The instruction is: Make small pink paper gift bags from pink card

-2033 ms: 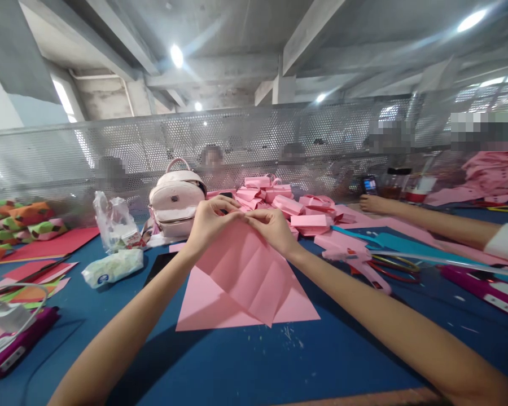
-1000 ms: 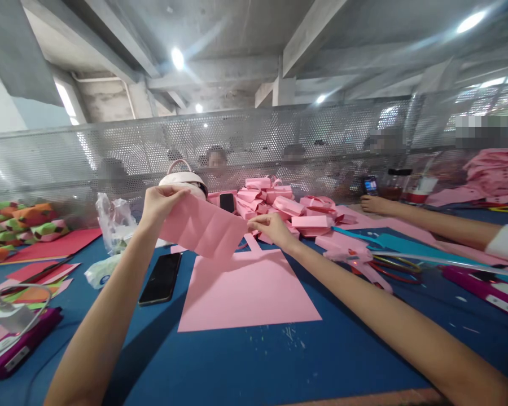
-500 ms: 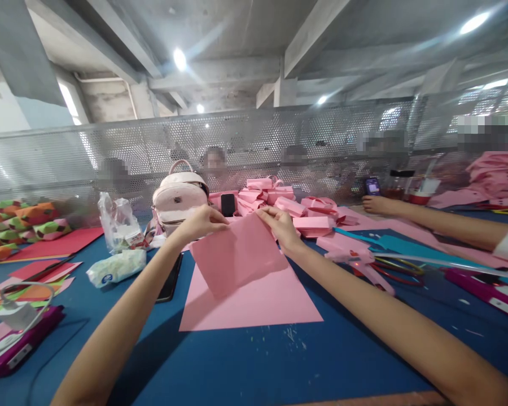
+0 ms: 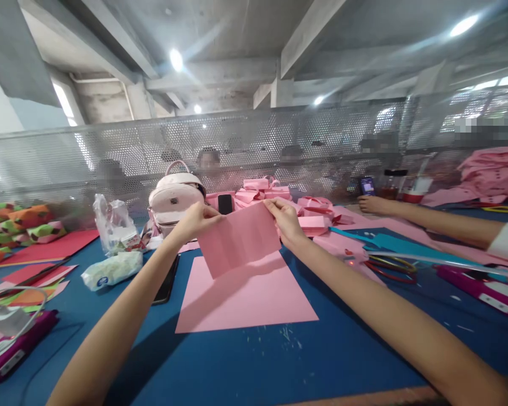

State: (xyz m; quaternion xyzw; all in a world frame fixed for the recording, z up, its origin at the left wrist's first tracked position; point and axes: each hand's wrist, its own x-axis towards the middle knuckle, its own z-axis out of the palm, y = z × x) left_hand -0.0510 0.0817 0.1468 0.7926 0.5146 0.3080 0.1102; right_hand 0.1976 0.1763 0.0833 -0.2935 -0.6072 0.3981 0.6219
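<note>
A rectangular pink sheet (image 4: 241,239) is held up, slightly tilted, between my two hands. My left hand (image 4: 198,221) pinches its upper left corner, while my right hand (image 4: 284,221) grips the upper right corner between thumb and fingers. Beneath it, a larger pink sheet (image 4: 245,307) lies flat on the blue table (image 4: 220,372), partly in shadow. Behind my hands is a pile of folded pink paper pieces (image 4: 258,189). A pink glue gun (image 4: 342,251) rests to the right of my right hand.
Left of the sheets are a black phone (image 4: 166,285), a tissue pack (image 4: 113,270), a plastic bag (image 4: 116,225) and a power strip (image 4: 21,349). A pale backpack (image 4: 175,200) stands behind. At right, another person's hand (image 4: 376,205) is near a phone (image 4: 367,186).
The held sheet has been raised a little and turned more level, its lower edge now higher above the flat sheet. The view has shifted slightly.
</note>
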